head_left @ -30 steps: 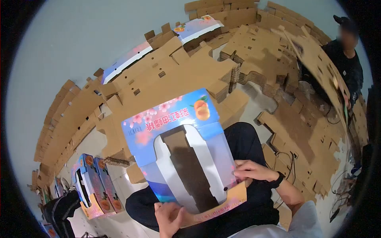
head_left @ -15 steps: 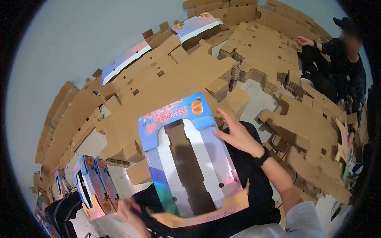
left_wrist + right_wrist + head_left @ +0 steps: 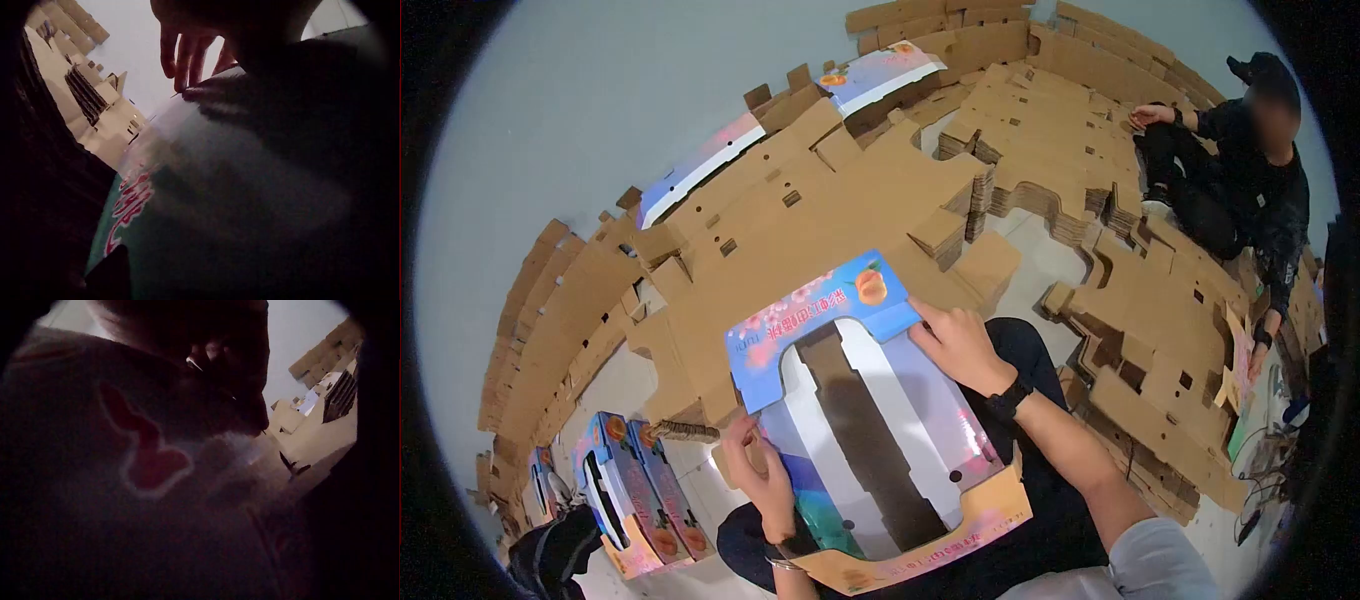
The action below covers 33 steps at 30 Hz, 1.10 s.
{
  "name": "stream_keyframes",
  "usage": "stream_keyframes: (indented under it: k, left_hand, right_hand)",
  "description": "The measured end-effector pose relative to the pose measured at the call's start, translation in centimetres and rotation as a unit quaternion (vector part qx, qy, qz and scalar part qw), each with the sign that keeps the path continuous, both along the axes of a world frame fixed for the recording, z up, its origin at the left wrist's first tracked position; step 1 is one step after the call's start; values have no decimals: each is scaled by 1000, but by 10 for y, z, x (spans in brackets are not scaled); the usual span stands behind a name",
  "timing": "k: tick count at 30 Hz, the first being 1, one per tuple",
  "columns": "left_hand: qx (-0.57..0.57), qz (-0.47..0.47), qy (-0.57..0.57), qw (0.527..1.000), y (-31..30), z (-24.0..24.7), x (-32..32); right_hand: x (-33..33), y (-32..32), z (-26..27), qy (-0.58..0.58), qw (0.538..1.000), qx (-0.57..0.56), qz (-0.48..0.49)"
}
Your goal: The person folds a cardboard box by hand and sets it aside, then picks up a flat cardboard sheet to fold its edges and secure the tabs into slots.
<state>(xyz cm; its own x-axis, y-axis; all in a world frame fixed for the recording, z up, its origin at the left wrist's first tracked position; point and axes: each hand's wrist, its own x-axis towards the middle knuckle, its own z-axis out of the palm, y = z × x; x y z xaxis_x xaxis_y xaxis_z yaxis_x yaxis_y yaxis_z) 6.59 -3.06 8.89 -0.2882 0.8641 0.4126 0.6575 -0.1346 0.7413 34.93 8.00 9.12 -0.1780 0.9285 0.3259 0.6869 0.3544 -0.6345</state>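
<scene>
A printed fruit carton [image 3: 805,300], blue with peaches and blossoms at the far end and orange at the near end, lies tilted over the person's lap. Through its wide top opening, white inner flaps and a brown bottom show. At the far left corner the left hand [image 3: 762,485] pinches the carton's edge between thumb and fingers. The right hand [image 3: 963,347] grips the far right corner, its fingertips by the blue end panel's edge. Dark wrist views show the left fingers [image 3: 184,59] at the carton's rim and the right hand [image 3: 231,369] against its printed side wall.
Stacks of flat brown cardboard [image 3: 840,190] spread ahead and to the right. Finished-looking printed cartons [image 3: 625,500] stand on the floor at left. Another person [image 3: 1250,170] in black sits at the far right. Printed blanks [image 3: 885,75] lie along the back wall.
Both hands have moved from the carton's near end to its far corners, the left swinging out and back in. The carton has shifted a little. The other person has lowered a large cardboard sheet.
</scene>
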Motion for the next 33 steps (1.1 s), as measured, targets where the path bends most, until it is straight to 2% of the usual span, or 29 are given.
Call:
stream_keyframes:
  k: [1,3,4,6,7,9,10,12,13,15,16,18,19,21,22,23,24,25,27,28,29,30,31,32,33]
  left_hand:
    - [-2,3,-1,1000,-4,-2,-2]
    - [-35,-29,140,989,-10,2,-2]
    - [-35,-28,138,989,-10,5,2]
    - [-39,5,111,993,-5,11,12]
    - [-39,5,111,993,-5,7,11]
    - [-27,16,-60,998,-2,-4,10]
    - [-25,15,-61,998,0,-2,10]
    - [-33,8,-98,995,0,-1,10]
    - [-33,7,-98,995,-2,-4,6]
    - [-75,-20,-30,997,-4,-11,-4]
    - [-73,-20,-29,997,-5,-5,-2]
    - [-42,29,93,994,-8,15,8]
    - [-43,27,94,994,-12,28,14]
    - [-108,-80,159,978,-20,49,26]
    - [-86,-98,226,965,-23,50,33]
    - [-86,-99,226,965,-27,55,38]
    - [-115,-165,258,945,-32,62,42]
    - [-144,-230,290,918,-36,65,43]
    - [-158,-212,261,929,-48,56,34]
    - [-150,-151,169,962,-57,50,20]
    - [-143,-88,76,983,-65,47,4]
    - [-124,-55,58,989,-71,55,-15]
    - [-105,-20,38,994,-79,66,-34]
    - [-141,8,-67,988,-93,70,-49]
    - [-171,36,-173,969,-104,74,-58]
  right_hand:
    - [-2,-1,3,-1,1000,-2,3]
    - [-7,-3,10,-11,1000,-14,-25]
    - [-8,-2,8,-12,1000,-14,-24]
    - [-9,0,3,61,998,12,-25]
    - [-10,0,5,61,998,12,-25]
    - [-9,-1,13,102,992,-56,-50]
    - [-7,5,4,102,992,-53,-52]
    - [-2,15,-17,245,966,-62,-53]
    - [2,12,-19,245,966,-62,-54]
    - [5,1,-10,192,974,-120,7]
    - [5,-8,1,192,974,-118,7]
    - [2,-29,25,137,986,-50,81]
    - [1,-37,29,138,986,-51,79]
    - [0,-53,34,-54,985,58,152]
    - [0,-63,38,-55,986,55,149]
    - [-1,-73,44,-64,972,81,211]
    - [-1,-78,46,-73,954,106,273]
    - [1,-79,46,-72,954,106,272]
    - [8,-78,44,-99,937,122,311]
    - [13,-76,52,-105,946,165,259]
    - [27,-71,69,-86,959,149,227]
    - [48,-62,75,-90,959,177,201]
    - [68,-61,81,-17,984,76,163]
    - [94,-55,78,65,985,-24,159]
    - [110,-59,71,107,985,-73,113]
